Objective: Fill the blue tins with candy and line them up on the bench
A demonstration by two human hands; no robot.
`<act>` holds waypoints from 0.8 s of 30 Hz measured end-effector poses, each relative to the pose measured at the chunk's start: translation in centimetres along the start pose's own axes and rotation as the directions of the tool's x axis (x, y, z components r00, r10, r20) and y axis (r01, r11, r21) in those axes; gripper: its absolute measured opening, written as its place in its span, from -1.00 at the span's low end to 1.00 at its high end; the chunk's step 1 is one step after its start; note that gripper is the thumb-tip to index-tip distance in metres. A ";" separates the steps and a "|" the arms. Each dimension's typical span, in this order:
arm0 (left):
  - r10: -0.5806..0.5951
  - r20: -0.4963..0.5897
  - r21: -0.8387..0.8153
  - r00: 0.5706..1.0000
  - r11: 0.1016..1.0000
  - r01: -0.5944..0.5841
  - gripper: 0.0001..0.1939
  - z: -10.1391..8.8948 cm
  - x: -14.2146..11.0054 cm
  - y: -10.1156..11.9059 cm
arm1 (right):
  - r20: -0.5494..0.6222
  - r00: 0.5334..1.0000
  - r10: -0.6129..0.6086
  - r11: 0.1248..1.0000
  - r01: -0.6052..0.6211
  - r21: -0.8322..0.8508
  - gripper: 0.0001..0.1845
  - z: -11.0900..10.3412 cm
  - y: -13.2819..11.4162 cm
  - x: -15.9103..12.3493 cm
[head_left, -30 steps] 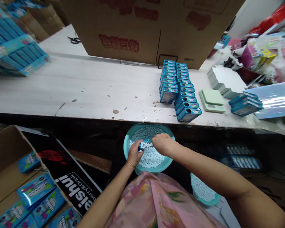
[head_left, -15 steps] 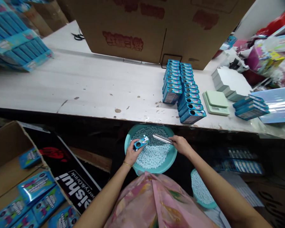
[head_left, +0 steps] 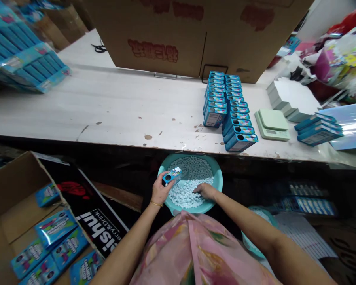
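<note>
My left hand (head_left: pixel 161 190) is closed around a small blue tin (head_left: pixel 171 176), held tilted over the left part of a turquoise basin (head_left: pixel 218 174). Several white pellets lie on the tin's top beside its dark round hole. Pale blue-white candy pellets (head_left: pixel 186 198) fill the basin. Low in the basin's right side, my right hand (head_left: pixel 206 191) has its curled fingers down at the pellets. The metal scoop it was gripping half a second ago is hidden, seemingly under the pellets and the hand.
Two rows of blue tins (head_left: pixel 215 114) stand on the white table (head_left: pixel 121 107), beside a pale green scale (head_left: pixel 274 120). A large carton (head_left: pixel 180 35) stands behind. At lower left, an open cardboard box (head_left: pixel 17 213) holds blue packs. A second pellet basin (head_left: pixel 262 215) sits under my right arm.
My right hand has moved down and left into the pellets, and the scoop has gone out of sight. My left hand has shifted slightly left and up with the tin.
</note>
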State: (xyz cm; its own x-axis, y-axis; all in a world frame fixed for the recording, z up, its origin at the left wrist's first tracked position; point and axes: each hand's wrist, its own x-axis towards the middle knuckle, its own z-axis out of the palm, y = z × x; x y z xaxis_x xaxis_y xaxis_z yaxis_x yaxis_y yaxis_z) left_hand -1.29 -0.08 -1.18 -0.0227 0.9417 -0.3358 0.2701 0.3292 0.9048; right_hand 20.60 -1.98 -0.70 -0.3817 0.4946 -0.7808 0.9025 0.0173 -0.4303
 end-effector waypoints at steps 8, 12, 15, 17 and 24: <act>0.077 0.059 0.055 0.995 0.995 -0.080 -0.64 0.7 -0.3 -0.6 | -0.176 0.982 -0.062 0.983 0.091 0.159 -0.59 -7.4 -2.4 -5.7; 0.195 0.117 0.107 0.974 0.972 -0.208 -0.66 1.7 -0.6 -0.8 | -0.207 0.977 -0.044 0.977 -0.002 -0.215 -0.62 -10.7 -6.4 -7.2; 0.245 0.151 0.141 0.958 0.954 -0.266 -0.64 2.2 -0.6 -0.8 | -0.194 0.981 0.011 0.896 -0.096 -0.434 -0.70 -11.5 -8.9 -7.0; 0.245 0.156 0.153 0.957 0.951 -0.268 -0.64 2.4 -0.6 -0.9 | -0.170 0.985 -0.009 0.861 -0.079 -0.502 -0.71 -11.5 -10.0 -6.6; 0.161 0.135 0.074 0.978 0.982 -0.173 -0.64 2.2 -0.6 -1.2 | -0.143 0.990 0.000 0.860 -0.073 -0.505 -0.71 -11.7 -11.0 -6.5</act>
State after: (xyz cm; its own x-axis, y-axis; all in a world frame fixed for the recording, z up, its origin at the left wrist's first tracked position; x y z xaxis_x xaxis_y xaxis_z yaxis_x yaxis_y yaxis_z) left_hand 0.49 -1.21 -2.68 0.1512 0.9643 -0.2175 0.3409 0.1557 0.9271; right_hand 15.50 4.76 14.37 -0.3493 0.6139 -0.7079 0.9048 0.4173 -0.0845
